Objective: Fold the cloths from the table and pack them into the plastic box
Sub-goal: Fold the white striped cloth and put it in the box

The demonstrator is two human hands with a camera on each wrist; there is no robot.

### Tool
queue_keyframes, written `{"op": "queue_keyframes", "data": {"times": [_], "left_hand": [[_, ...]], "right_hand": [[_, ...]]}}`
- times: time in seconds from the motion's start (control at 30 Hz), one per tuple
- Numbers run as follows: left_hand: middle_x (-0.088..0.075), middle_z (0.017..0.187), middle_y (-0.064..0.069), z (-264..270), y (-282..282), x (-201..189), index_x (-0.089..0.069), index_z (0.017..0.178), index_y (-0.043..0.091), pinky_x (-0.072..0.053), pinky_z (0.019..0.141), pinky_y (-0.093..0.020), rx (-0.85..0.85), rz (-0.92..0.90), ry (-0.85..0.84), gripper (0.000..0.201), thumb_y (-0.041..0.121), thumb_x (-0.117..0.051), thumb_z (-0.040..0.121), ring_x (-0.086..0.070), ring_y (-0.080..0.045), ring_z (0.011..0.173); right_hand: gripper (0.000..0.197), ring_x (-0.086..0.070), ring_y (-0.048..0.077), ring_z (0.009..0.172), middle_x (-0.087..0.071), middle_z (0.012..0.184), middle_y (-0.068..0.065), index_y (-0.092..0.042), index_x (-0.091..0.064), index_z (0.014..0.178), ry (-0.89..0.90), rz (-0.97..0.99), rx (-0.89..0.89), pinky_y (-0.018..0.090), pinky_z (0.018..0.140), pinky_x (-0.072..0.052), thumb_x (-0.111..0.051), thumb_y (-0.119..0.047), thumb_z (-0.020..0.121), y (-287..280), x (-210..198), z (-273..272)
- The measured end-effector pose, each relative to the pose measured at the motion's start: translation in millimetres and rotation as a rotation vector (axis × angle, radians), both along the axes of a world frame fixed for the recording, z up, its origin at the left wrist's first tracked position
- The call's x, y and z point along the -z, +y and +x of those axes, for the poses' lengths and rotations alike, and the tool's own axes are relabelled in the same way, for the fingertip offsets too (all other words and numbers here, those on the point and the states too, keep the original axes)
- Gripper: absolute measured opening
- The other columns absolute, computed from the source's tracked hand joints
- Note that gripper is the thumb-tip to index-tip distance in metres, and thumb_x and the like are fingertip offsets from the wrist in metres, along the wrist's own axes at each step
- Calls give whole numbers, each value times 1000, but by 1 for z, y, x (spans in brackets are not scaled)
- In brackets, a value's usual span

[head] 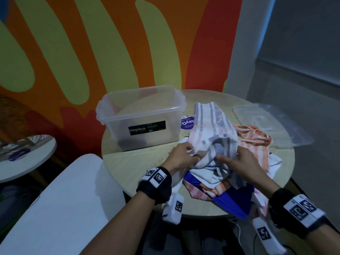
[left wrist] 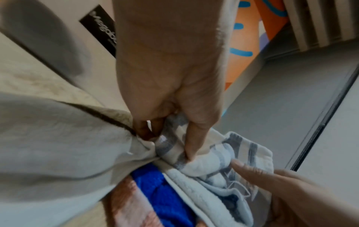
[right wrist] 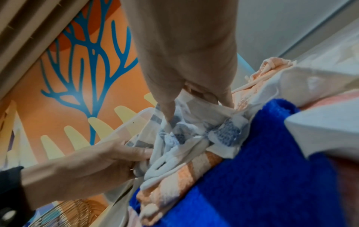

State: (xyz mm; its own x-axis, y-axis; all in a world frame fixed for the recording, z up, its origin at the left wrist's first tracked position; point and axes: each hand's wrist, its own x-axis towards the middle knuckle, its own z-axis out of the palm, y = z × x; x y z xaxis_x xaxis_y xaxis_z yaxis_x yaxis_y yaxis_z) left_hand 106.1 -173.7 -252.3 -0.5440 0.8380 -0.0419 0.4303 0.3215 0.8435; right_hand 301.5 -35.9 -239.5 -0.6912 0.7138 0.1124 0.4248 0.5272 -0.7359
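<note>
Both hands pinch the crumpled grey-and-white striped cotton cloth [head: 211,142] at its near end.

Left hand [head: 181,156] has thumb and fingers curled into a bunched edge; the right hand [head: 241,162] pinches the folds beside it, forefinger pressing into the fabric. From this grip the cloth's long axis runs away across the round pale tabletop [head: 132,162], toward the far rim. It lies on a heap with a peach-striped towel [head: 255,142] and a bright blue fleece cloth [head: 233,199]. Clear plastic storage box [head: 141,116] stands open, left of the cloth and nearer the left hand; it looks empty, so packing seems not yet begun. Its transparent lid [head: 272,124] lies far right.
</note>
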Motion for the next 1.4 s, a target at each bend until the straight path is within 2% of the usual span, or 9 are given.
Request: {"op": "queue_keyframes", "data": {"times": [0.13, 0.23, 0.4, 0.57, 0.73, 0.9, 1.0, 1.17, 1.4], "left_hand": [[-73, 114, -11, 11, -28, -9, -65, 117, 7, -52, 80, -30, 120, 57, -84, 41, 3, -73, 76, -65, -17, 94], [-73, 96, 1, 17, -37, -10, -73, 104, 11, -52, 74, -24, 72, 133, -126, 29, 3, -71, 76, -64, -9, 83], [-56, 58, 20, 16, -25, -9, -64, 58, 25, -42, 66, -27, -120, 246, -75, 24, 9, -70, 74, -51, 0, 67], [-58, 66, 0, 7, -7, -33, -64, 70, 8, -34, 58, -26, -59, 220, 93, 33, 27, -70, 96, -48, -9, 62], [-39, 52, 7, 9, 7, -22, -45, 58, 20, -29, 53, -28, 97, 141, 215, 44, 21, -72, 93, -35, 0, 50], [-72, 77, 6, 6, 7, -18, -74, 83, 13, -46, 70, -23, 107, 287, 108, 6, 10, -79, 84, -60, -1, 74], [-62, 76, -2, -4, -8, -8, -65, 84, -2, -42, 71, -33, 159, 201, -23, 27, 20, -81, 83, -55, -12, 73], [-62, 71, 1, 0, -40, -25, -66, 77, 7, -42, 65, -27, 335, 4, -53, 24, 22, -84, 83, -55, -8, 68], [-74, 80, -8, 13, -58, -18, -75, 84, 13, -49, 71, -36, 596, -232, 168, 34, 46, -78, 88, -61, -11, 72]], "right_hand": [[54, -70, 26, 64, -73, 64, 5, -13, -74, 75, 29, -31, 1, 50, 68, -58, -63, -65, 88, -8, 1, 5], [66, -66, 37, 58, -66, 54, 12, -3, -68, 60, 43, -51, 24, 45, 60, -52, -64, -64, 87, -18, 0, 6], [30, -67, 27, 63, -70, 63, 10, -8, -71, 66, 175, -48, 54, 40, 59, -47, -76, -26, 90, -27, -7, 8], [19, -66, 23, 74, -74, 80, 9, -5, -74, 85, 221, -69, 86, 38, 66, -49, -72, -22, 94, -9, -6, 18], [20, -71, 25, 90, -77, 95, 9, -5, -73, 97, 206, -164, 87, 45, 80, -56, -68, -24, 97, 0, 1, 28], [6, -72, 21, 87, -77, 95, 7, -10, -73, 96, 300, -231, 57, 36, 73, -55, -69, -15, 96, -7, -8, 28], [14, -75, 21, 82, -78, 87, 4, -11, -73, 89, 277, -302, 42, 35, 69, -59, -68, -22, 97, -9, -20, 33], [10, -75, 14, 81, -78, 87, 1, -11, -76, 92, 111, -320, -195, 29, 71, -58, -77, -21, 90, -22, -27, 50], [33, -43, 4, 57, -49, 59, -11, -22, -60, 63, -101, -199, -384, 23, 54, -30, -80, -30, 87, -33, 4, 80]]}}
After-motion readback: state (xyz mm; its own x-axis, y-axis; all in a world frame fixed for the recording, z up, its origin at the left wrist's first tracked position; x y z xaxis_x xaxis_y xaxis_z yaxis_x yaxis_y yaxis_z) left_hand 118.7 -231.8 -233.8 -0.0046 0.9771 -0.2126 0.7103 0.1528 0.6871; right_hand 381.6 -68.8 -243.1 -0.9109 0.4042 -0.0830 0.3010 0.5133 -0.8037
